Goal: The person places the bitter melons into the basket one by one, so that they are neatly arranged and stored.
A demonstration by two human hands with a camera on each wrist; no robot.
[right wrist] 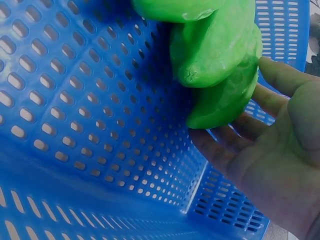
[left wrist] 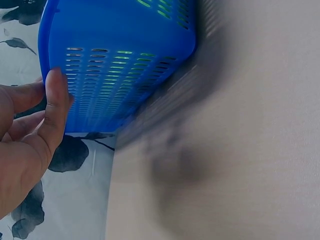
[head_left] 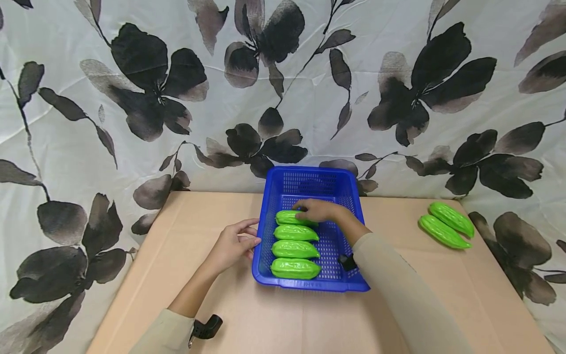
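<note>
A blue plastic basket [head_left: 309,285] with slotted walls stands on the table, and four-sided rows of holes cover its floor. My left hand [head_left: 233,246] pinches its left rim, thumb against the outer wall [left wrist: 95,60] in the left wrist view. Several shiny green ridged gourds lie crosswise in a column along the basket's left side. Around the farthest gourd [head_left: 287,217], my right hand [head_left: 316,210] curls its fingers, partly covering its right end. That gourd [right wrist: 225,102] shows between fingers and thumb in the right wrist view, against a neighbouring gourd [right wrist: 215,50].
Two more green gourds [head_left: 444,232] lie side by side on the tan table [head_left: 239,319], near its right edge. A white floral cloth [head_left: 327,108] hangs behind the table and surrounds its sides. The basket's far end reaches the table's back edge.
</note>
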